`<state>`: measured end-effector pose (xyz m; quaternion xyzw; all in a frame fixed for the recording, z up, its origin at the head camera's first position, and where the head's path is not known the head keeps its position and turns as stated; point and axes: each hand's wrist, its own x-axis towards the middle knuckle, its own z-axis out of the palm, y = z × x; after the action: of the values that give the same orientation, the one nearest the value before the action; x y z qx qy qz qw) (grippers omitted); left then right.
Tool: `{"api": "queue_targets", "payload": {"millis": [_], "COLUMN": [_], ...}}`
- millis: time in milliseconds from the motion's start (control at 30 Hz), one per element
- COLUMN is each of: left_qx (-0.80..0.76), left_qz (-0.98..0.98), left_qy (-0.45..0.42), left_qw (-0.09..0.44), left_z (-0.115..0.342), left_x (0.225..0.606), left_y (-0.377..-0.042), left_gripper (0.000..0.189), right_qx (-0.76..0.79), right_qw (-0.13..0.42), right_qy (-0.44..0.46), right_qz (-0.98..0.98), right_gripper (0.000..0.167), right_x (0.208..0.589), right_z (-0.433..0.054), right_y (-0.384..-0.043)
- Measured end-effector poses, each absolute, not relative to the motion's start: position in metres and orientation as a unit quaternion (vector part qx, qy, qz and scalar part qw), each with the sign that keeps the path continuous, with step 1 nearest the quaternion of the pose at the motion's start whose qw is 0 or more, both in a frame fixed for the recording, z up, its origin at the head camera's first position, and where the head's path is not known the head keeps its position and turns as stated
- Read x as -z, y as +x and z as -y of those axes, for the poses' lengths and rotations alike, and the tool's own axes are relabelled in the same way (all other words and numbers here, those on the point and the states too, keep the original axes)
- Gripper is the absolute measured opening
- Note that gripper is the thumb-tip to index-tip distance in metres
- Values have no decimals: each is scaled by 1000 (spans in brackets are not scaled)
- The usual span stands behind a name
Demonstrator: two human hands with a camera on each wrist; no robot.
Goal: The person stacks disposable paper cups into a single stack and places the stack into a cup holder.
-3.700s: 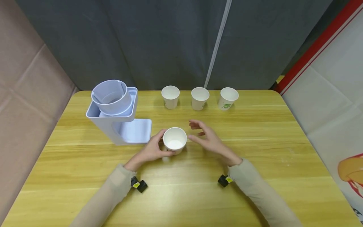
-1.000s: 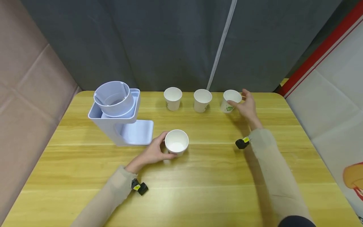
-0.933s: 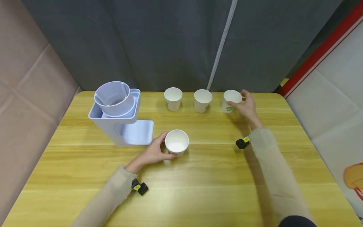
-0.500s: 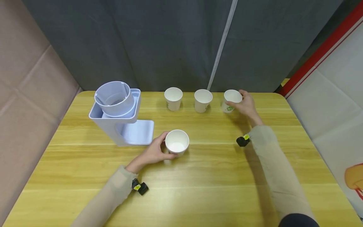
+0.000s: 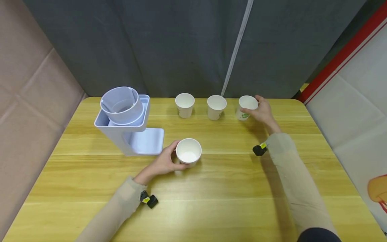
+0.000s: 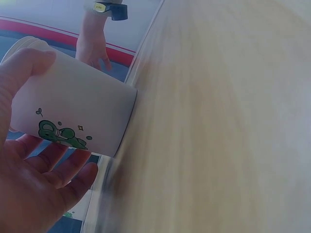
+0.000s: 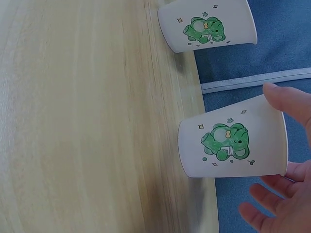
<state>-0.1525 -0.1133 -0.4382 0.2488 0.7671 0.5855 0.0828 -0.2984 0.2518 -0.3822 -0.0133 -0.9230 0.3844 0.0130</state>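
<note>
Near the table's middle my left hand (image 5: 164, 161) holds a white paper cup (image 5: 188, 151), thumb on the near side and fingers behind it. The left wrist view shows a green cartoon print on this paper cup (image 6: 73, 102) and doubled rim lines at its mouth. At the back right, my right hand (image 5: 262, 112) grips the rightmost paper cup (image 5: 247, 102) of a row. In the right wrist view the thumb lies at the rim of that cup (image 7: 233, 141), with the fingers on the other side; it bears a green bear print.
Two more paper cups, a left one (image 5: 184, 105) and a middle one (image 5: 216, 107), stand upright along the table's back edge. A pale lavender plastic stand (image 5: 121, 134) with a round container (image 5: 122, 106) on top and a flat base tray (image 5: 147, 141) stands at the left.
Since the earliest frame my right hand has left the spot beside the left hand's cup and reached the rightmost cup at the back. The left hand and its cup stay put.
</note>
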Motion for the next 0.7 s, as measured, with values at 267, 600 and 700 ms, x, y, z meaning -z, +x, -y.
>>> {"api": "queue_targets", "payload": {"millis": [267,600,700], "left_qx": [-580,-582,-583], "left_qz": [-771,-769,-768], "left_qy": [253,253,253], "left_qw": [76,77,77], "left_z": [113,114,113], "left_x": [439,440,440], "left_y": [-153,-153,-153], "left_gripper": [76,75,75], "right_qx": [-391,-401,-408], "right_qw": [16,12,16], "right_qy": [-12,-6,-7], "right_qz": [920,916,913], "right_gripper": [78,75,75], "right_x": [383,385,386], "right_z": [-252,-255,-255], "right_y": [-297,-292,-291]}}
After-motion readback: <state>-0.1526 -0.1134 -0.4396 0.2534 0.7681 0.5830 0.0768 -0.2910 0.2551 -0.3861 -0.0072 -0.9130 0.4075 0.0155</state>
